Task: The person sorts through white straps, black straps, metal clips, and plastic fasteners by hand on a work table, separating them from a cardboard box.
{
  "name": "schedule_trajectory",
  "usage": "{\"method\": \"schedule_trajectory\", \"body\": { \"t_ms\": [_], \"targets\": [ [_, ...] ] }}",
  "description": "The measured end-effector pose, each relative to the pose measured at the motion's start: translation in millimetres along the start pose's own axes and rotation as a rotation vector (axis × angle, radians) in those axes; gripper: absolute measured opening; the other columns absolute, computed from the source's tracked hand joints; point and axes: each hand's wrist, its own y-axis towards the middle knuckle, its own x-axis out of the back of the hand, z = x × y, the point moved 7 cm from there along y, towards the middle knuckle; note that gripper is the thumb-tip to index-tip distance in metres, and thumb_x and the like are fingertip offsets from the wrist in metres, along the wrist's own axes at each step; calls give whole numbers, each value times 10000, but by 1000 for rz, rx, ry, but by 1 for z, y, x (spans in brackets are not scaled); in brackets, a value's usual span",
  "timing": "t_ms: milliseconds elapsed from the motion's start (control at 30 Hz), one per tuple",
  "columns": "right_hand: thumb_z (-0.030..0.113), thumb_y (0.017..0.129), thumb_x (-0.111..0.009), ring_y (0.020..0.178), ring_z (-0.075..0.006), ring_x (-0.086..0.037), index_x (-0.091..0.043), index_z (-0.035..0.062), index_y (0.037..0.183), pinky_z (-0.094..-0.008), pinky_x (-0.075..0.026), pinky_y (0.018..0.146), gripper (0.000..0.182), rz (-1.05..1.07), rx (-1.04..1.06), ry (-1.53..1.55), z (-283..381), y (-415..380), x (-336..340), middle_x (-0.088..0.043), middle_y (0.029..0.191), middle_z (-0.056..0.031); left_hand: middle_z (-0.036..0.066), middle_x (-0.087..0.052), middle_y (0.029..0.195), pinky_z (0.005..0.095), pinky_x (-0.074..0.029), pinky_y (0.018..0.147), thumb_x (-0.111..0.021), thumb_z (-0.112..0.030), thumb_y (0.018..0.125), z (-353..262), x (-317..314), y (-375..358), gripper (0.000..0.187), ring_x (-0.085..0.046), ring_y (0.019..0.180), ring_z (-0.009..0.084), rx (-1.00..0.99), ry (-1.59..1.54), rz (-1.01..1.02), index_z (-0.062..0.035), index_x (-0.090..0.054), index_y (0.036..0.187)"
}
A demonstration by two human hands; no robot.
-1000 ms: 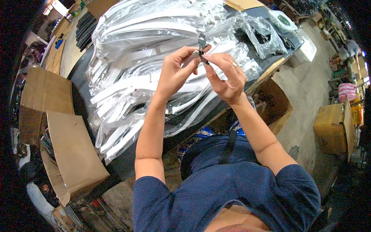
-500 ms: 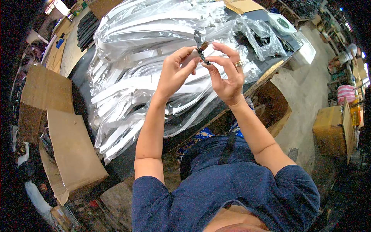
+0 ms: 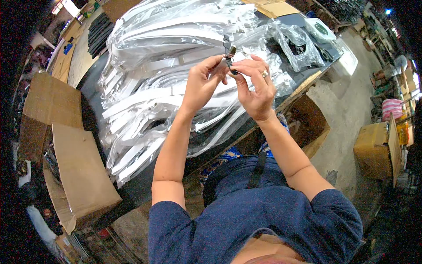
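Above the pile of white belt-like straps in clear plastic bags [image 3: 149,100], both hands meet at a small black notched piece [image 3: 227,44] with a brassy part on its side. My left hand [image 3: 200,86] pinches it between thumb and fingers from the left. At its lower end, the thumb and fingertips of my right hand [image 3: 257,90] are closed on it; a ring shows on one finger. The fingers cover part of the piece, and its exact kind is too small to make out.
The bags lie across a dark table [image 3: 93,90]. Open cardboard boxes [image 3: 83,171] stand at the left. A white weighing scale [image 3: 320,30] and a loose clear bag [image 3: 296,46] sit at the back right. On the floor at the right is another carton [image 3: 372,147].
My right fingers have closed in from a spread pose onto the lower end of the black piece. My left hand keeps its pinch, nearly in place.
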Motion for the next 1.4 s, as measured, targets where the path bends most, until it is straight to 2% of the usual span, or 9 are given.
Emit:
{"method": "schedule_trajectory", "body": {
  "t_ms": [433, 500, 733, 800, 833, 900, 1000, 1333, 1400],
  "targets": [
    [-1, 754, -637, 859, -237, -598, -614, 51, 870, -417, -415, 911, 129, -10, 52, -36, 2, -2, -2, -632, 928, -70, 15, -600, 817, 202, -428, 610, -588, -33, 856, 8, 3, 2, 363, -530, 670, 76, 85, -173, 3, 41, -519, 1204],
    [-6, 755, -635, 869, -262, -596, -605, 40, 881, -403, -425, 902, 137, -66, -76, 25, 0, 1, 2, -633, 941, -80, 19, -612, 829, 218, -451, 668, -597, -34, 851, 7, 3, 1, 349, -560, 724, 85, 62, -134, -28, 40, -533, 1185],
    [-4, 756, -643, 867, -273, -603, -595, 43, 900, -389, -454, 844, 159, 50, -18, 96, 0, 3, -5, -649, 959, -72, 57, -631, 1018, 241, -447, 830, -617, -58, 846, -3, 11, 1, 325, -571, 956, 113, 26, -78, -89, 29, -559, 1154],
    [-7, 752, -646, 856, -269, -605, -594, 48, 893, -388, -464, 814, 160, 44, 7, 89, 2, 3, -5, -658, 940, -62, 78, -612, 1086, 237, -442, 850, -621, -57, 843, -10, 13, 2, 336, -557, 1003, 122, -122, 9, -96, 37, -549, 1157],
    [-7, 752, -646, 856, -269, -605, -594, 48, 893, -388, -464, 814, 160, 45, 7, 91, 3, 3, -5, -658, 940, -62, 78, -612, 1086, 237, -442, 850, -621, -57, 843, -13, 13, 1, 336, -557, 1003, 122, -121, 9, -97, 37, -549, 1157],
    [-9, 748, -648, 850, -267, -605, -594, 48, 890, -380, -470, 797, 162, 45, 20, 78, 5, 5, -4, -659, 924, -66, 94, -613, 1078, 241, -447, 856, -621, -61, 845, -7, 7, 0, 355, -559, 1008, 130, 98, -289, 1, 49, -531, 1170],
    [-8, 747, -647, 843, -267, -605, -595, 46, 888, -373, -473, 788, 160, 45, 18, 81, 5, 8, -3, -659, 921, -68, 106, -611, 1080, 249, -452, 862, -617, -67, 850, 3, 7, 0, 375, -562, 1007, 131, 141, -333, 2, 54, -513, 1189],
    [-20, 747, -634, 847, -301, -591, -590, 18, 865, -371, -483, 772, 131, -2, 48, 66, 15, 6, -2, -642, 932, -111, 103, -609, 1129, 265, -445, 883, -588, -24, 854, -7, 2, -3, 324, -580, 1006, 148, 26, -226, -128, 25, -554, 1173],
    [-26, 748, -631, 857, -306, -590, -591, 14, 862, -373, -486, 766, 128, -10, 61, 53, 14, 4, -1, -638, 929, -115, 98, -640, 1039, 234, -474, 809, -579, -24, 864, -7, 3, -2, 282, -592, 936, 124, -25, -187, -143, 24, -573, 1142]
  ]
}}
